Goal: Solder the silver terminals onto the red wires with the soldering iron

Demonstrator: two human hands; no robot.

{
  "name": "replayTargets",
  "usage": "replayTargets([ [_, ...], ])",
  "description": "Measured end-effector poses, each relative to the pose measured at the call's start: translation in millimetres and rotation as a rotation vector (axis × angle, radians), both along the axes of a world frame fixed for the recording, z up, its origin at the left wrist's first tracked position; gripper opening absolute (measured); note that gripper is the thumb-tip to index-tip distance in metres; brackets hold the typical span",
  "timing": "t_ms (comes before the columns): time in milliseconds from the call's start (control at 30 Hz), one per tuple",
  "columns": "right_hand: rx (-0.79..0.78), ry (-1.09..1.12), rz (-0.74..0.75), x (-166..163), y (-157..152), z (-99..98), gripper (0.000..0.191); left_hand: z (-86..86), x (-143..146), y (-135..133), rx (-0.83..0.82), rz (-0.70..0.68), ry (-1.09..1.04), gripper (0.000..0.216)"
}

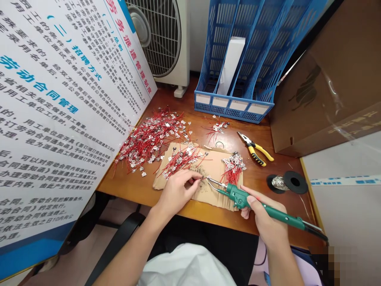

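My right hand (pixel 264 220) is wrapped round a green soldering iron (pixel 247 198), whose metal tip points left onto a piece of brown cardboard (pixel 208 190). My left hand (pixel 178 190) rests on the cardboard, fingers pinched on a small red wire with a metal tab (pixel 200 181) just left of the tip. More red wires with tabs lie on the cardboard in a loose bunch (pixel 183 159) and a tighter bundle (pixel 233 167).
A big heap of red wires (pixel 149 139) lies at the left, below a leaning printed board (pixel 59 99). Yellow-handled pliers (pixel 256 149) and a solder spool (pixel 285 182) lie at the right. A blue file rack (pixel 238 79), a fan (pixel 160 35) and a cardboard box (pixel 327 91) stand behind.
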State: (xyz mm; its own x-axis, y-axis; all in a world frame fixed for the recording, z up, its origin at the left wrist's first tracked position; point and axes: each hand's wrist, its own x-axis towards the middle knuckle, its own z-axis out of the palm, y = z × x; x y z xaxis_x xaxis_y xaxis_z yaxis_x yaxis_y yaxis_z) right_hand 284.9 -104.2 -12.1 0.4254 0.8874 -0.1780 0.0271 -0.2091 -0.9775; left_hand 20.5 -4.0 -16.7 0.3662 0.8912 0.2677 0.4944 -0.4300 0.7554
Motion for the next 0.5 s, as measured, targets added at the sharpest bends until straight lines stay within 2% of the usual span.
replayTargets([
  [500, 0.0, 0.046, -0.02, 2.7, -0.7, -6.4, 0.031, 3.7, -2.5, 2.5, -0.012, -0.004, 0.007, 0.014],
])
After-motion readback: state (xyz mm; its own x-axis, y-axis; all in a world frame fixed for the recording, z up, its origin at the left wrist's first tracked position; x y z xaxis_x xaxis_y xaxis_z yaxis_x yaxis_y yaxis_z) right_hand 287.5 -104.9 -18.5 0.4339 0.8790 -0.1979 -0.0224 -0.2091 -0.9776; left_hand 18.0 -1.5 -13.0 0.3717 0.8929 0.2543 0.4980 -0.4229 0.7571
